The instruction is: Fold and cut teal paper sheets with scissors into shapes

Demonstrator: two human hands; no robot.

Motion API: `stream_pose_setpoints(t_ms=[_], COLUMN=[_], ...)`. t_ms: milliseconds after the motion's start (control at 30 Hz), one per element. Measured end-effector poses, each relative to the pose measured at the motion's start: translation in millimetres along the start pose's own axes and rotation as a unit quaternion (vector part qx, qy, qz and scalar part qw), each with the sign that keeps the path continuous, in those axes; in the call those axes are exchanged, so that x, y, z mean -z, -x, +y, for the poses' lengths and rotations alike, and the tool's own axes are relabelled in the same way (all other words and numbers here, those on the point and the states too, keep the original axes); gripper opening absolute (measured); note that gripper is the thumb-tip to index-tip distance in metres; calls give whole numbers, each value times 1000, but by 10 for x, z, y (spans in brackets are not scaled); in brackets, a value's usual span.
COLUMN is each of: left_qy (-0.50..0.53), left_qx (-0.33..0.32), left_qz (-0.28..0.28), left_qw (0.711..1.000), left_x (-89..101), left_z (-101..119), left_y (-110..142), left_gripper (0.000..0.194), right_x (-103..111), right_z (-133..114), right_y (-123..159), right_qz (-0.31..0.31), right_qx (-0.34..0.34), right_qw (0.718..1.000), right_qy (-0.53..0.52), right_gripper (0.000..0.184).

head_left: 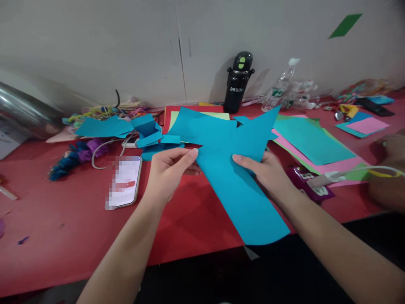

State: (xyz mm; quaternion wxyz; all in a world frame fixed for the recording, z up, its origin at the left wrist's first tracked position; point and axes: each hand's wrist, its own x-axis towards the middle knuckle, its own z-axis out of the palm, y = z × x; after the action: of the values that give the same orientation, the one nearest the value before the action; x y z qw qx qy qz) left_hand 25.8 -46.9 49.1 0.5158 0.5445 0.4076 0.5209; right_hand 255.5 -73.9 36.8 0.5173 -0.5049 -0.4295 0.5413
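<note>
Both my hands hold a large sheet of blue paper point(236, 185) above the red table point(63, 236). My left hand point(169, 169) pinches the sheet's left edge with thumb and fingers. On the sheet's right side my right hand point(262, 169) grips it, thumb on top and fingers under it. The sheet's lower end hangs past the table's front edge. Its upper part spreads into pointed corners over other coloured sheets.
A phone point(124, 181) lies left of my left hand, with a white cable beside it. Blue paper scraps point(126, 126), a black bottle point(238, 82), a clear plastic bottle point(280, 90) and stacked coloured sheets point(311, 141) sit farther back. Another person's hand point(390, 169) is at the right edge.
</note>
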Motion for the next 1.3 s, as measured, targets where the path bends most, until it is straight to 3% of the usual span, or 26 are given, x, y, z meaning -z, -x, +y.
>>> stream_pose_setpoints(t_ms=[133,300,400,500,633,833,1000,1200,1300], left_qy=[-20,-37,-17,22,30,11,18,-54,-28], left_qx=[34,60,71,116,134,128,152,122,138], left_qz=[-10,-18,-11,-52,-79,-52,-89,-70,-114], left_qw=[999,997,997,992,987,990,984,989,983], left_x=[14,1,-46,-92,-98,-121,-186,-211,-232], left_z=[-61,-215,-361,-473,-526,-535,-524,-528,-497], left_y=[-41,-105,-143,-172,-201,-181,-136,-136,-119], left_gripper=[23,28,32,32,34,38,38,44,40], right_x=[11,43,58,56,40,21,21,19,18], right_z=[86,324,512,610,587,571,593,541,577], right_y=[-78,-197,-265,-287,-260,-224,-223,-208,-212], right_qz=[6,6,44,75,82,88,88,100,99], right_qx=[-8,-28,-34,-32,-15,-13,9,-9,7], right_qw=[1000,999,998,996,997,996,995,994,994], right_qy=[-6,-29,-35,-28,-5,-19,-43,-31,-39], right_gripper=[34,41,41,41,41,39,38,36,35])
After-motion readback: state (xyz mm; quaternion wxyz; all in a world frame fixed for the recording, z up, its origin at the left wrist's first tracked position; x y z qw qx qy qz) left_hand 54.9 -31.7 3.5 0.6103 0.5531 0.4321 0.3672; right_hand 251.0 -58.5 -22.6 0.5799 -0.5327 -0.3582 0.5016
